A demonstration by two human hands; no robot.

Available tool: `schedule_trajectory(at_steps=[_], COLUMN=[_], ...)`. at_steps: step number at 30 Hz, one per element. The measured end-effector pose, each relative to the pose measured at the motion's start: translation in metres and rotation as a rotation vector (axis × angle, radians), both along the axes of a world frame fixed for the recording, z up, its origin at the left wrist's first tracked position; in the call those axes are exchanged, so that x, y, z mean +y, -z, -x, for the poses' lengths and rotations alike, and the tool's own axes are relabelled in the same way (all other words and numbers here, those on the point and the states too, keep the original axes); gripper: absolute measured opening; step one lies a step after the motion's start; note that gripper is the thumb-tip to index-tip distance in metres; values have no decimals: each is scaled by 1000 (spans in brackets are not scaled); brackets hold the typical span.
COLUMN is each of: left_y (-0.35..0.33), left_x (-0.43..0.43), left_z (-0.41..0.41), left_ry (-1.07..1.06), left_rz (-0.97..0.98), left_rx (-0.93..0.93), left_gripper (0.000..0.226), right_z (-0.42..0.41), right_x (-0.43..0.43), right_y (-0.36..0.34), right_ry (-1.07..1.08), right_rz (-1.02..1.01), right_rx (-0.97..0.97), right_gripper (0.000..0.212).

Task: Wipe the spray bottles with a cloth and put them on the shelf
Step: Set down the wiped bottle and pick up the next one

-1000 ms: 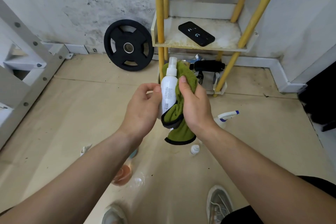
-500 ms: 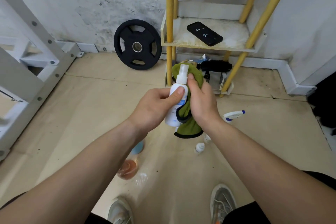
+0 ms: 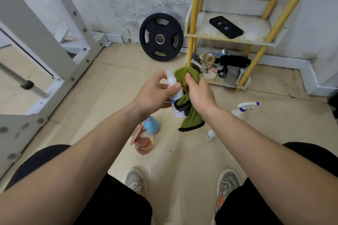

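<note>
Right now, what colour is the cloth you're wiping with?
The cloth is green with a black edge, best seen in the head view.

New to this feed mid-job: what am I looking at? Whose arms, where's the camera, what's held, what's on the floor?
No machine: a person works bare-handed, filmed by one head-worn camera looking down. The left hand holds a white bottle; the right hand presses a green cloth against it. On the floor are a blue bottle, an orange bottle, a trigger sprayer and a small bottle. The shelf holds a phone.
</note>
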State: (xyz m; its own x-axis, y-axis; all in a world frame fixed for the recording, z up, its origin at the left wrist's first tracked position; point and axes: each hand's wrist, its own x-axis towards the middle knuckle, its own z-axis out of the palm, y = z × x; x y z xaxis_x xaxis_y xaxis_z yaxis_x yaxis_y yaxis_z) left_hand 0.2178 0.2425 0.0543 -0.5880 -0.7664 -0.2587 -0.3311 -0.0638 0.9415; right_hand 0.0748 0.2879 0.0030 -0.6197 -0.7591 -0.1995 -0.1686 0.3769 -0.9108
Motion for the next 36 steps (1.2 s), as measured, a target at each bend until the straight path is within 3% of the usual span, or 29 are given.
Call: schedule_trajectory(at_steps=[5,9,13,17,31,36], left_y=[34,90,150,202,303,314], left_x=[13,17,19,19,7,10], left_z=[-22,-35,-43,-44,-26,-26], left_ry=[-161,-236,-292,-280,-190,-159], left_rz=[53,121,44,196,337,313], left_rx=[18,-121,-281,-514,-868,-879], left_gripper=[28,21,17,15,25,23], right_z=[-12,-21,-24,-21,-11,-12], right_x=[14,31,50,60,52,54], right_y=[24,62,111,156,261,269], right_ry=[-105,-177,-195,-206,-172,-160], right_rz=[-210,-352,-472,-564,-627,-629], right_rx=[65,94,25,24,-104,-147], right_gripper=[49,53,54,53,52,51])
